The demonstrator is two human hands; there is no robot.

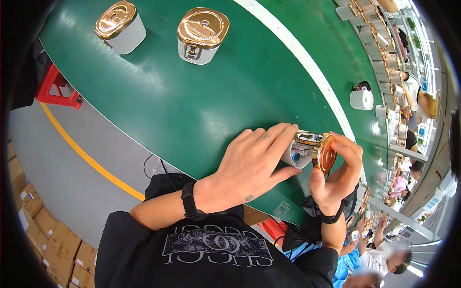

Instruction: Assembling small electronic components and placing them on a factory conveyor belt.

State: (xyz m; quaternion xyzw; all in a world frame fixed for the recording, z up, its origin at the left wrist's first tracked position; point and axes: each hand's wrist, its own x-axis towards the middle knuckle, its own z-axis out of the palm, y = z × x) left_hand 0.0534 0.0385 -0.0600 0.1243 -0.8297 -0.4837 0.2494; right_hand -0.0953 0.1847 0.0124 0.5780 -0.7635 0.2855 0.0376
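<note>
Over the green table my left hand [252,161] grips a white housing [305,161] from its left side, fingers laid along it and thumb below. Its open side shows a blue round part and thin wires inside. Against the housing's right end sits a shiny gold lid [327,154] with a small control panel [309,138] at its edge. My right hand [338,180] pinches that lid between thumb and fingers. Whether lid and housing are fully joined I cannot tell. Much of the housing is hidden behind my left hand.
Two white units with gold tops, one at the far left [117,26] and one beside it [203,34], stand on the table [158,91]. A white unit [361,99] lies farther right. Red stool [60,89] and cardboard boxes [60,240] are at left. Several people work at right.
</note>
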